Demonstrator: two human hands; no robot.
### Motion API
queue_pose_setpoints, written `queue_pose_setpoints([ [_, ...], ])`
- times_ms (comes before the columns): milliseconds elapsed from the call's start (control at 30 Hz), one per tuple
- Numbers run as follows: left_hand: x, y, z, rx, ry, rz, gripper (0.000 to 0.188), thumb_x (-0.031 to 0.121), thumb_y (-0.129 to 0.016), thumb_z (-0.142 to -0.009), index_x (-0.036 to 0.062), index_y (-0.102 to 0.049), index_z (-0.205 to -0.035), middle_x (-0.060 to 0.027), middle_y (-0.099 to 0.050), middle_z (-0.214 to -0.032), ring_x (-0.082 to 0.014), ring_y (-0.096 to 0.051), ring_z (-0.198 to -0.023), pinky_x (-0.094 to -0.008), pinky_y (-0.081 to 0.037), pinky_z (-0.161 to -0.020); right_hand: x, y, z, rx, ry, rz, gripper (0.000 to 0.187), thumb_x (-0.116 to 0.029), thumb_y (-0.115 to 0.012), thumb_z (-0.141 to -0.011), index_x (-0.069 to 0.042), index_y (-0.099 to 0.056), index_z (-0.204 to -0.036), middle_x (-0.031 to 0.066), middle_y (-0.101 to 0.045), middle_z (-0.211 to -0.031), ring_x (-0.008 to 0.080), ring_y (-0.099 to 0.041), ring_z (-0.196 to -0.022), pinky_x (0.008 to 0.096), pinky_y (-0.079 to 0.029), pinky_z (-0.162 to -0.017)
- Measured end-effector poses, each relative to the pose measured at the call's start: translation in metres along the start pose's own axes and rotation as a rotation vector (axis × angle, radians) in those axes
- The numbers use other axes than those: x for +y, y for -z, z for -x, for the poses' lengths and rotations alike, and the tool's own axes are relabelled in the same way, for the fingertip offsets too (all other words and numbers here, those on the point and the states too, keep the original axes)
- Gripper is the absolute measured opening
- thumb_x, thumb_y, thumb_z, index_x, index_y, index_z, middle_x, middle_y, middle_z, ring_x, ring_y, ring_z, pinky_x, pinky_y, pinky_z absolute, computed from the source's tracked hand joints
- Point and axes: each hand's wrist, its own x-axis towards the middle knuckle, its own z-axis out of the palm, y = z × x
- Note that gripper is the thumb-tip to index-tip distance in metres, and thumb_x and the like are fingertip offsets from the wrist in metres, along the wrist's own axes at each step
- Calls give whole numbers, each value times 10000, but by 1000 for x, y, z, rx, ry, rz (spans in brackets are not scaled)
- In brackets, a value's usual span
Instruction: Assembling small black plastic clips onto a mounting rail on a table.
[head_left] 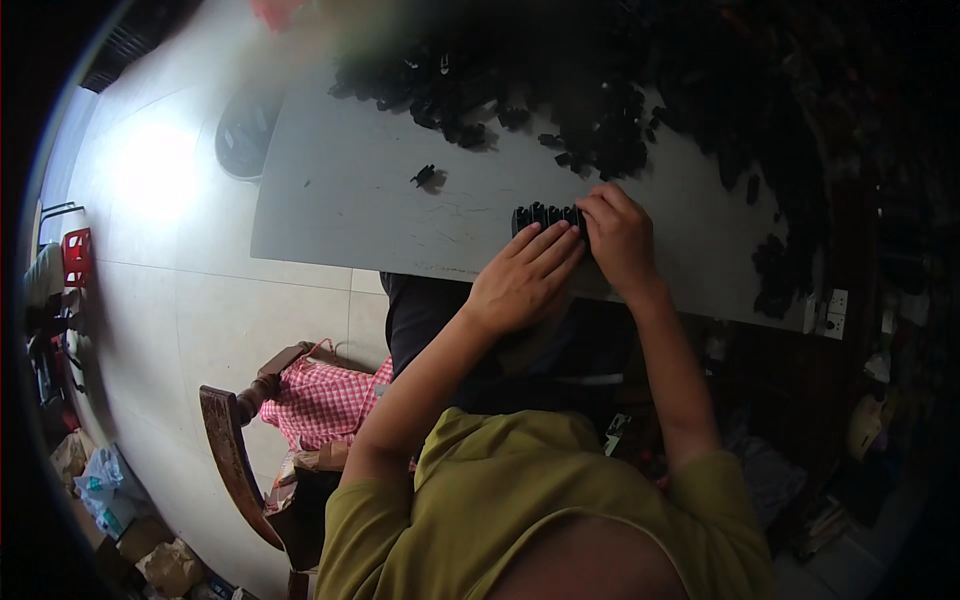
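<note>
While the left hand (pixel 527 278) lays straight, unclosed fingers on the row of small black plastic-looking parts (pixel 537 214) by the near edge of the pale grey tabletop (pixel 345 215) — probably steadying it — the right hand (pixel 620 237) curls its fingers in at the row's right end; whether they pinch a part cannot be told.

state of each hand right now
Left hand: open, fingers extended onto the row of black parts.
Right hand: fingers bent at its right end; grip cannot be told.
</note>
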Motion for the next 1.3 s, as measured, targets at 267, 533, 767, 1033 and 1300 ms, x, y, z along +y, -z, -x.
queue_pose_setpoints([
  [267, -1, 1, 0, -32, 12, 9, 535, 260, -620, -792, 49, -528, -1275, -114, -499, -1348, -256, -440, -1294, -417, -330, -1083, 1, -5, 0, 102, 204, 66, 154, 27, -663, -722, -43, -677, -858, 67, -658, -889, 259, -653, -751, 337, -524, -636],
  [533, -2, -5, 2, -7, 4, 14, 591, 211, -663, -715, 94, -534, -1280, -82, -491, -1371, -248, -428, -1309, -423, -332, -1084, 11, -5, 17, 126, 244, 30, 222, -20, -645, -761, -60, -687, -976, 58, -681, -954, 227, -666, -680, 313, -511, -544],
  [767, -2, -1, 0, -52, 10, 49, 432, 192, -527, -844, 89, -545, -1263, -98, -485, -1383, -253, -424, -1312, -420, -323, -1089, -10, 10, 40, -166, 142, 287, 518, 7, -583, -778, -115, -579, -1282, 108, -682, -1057, 251, -677, -721, 335, -530, -577],
  [1033, -1, 1, 1, -61, -5, 37, 472, 208, -558, -825, 97, -535, -1284, -100, -479, -1392, -256, -415, -1323, -421, -315, -1096, 40, 25, 8, 69, -190, -59, 250, -38, -650, -799, -67, -668, -1047, 100, -660, -944, 280, -655, -812, 343, -534, -697],
  [1300, -5, -4, 10, 102, -67, 23, 478, 208, -605, -788, 34, -557, -1230, -127, -530, -1313, -277, -488, -1247, -412, -377, -1050, 41, 12, 8, 22, -183, -16, 151, -74, -684, -804, -15, -674, -943, 109, -630, -829, 281, -643, -744, 348, -517, -654],
])
